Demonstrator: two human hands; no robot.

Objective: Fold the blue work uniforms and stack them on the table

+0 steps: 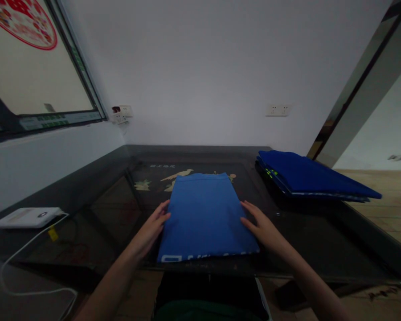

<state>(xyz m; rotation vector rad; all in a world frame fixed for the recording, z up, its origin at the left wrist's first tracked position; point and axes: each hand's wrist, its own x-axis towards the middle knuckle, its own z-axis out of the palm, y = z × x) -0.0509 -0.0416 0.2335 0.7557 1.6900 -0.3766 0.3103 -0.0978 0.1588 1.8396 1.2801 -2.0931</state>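
A folded blue cloth (pixel 207 216) lies flat at the front middle of the dark glossy table (pixel 107 214), with white printing along its near edge. At its left edge rests my left hand (pixel 153 225), fingers apart, thumb beside the cloth. My right hand (pixel 259 223) touches the opposite edge with its fingers spread. Neither hand is closed on the cloth.
A stack of darker blue folded cloths (pixel 314 176) sits at the table's right side, overhanging the edge. On the left lies a white device (pixel 28 218) with a white cable (pixel 30 243) hanging toward the front. The wall (pixel 200 80) stands behind the table.
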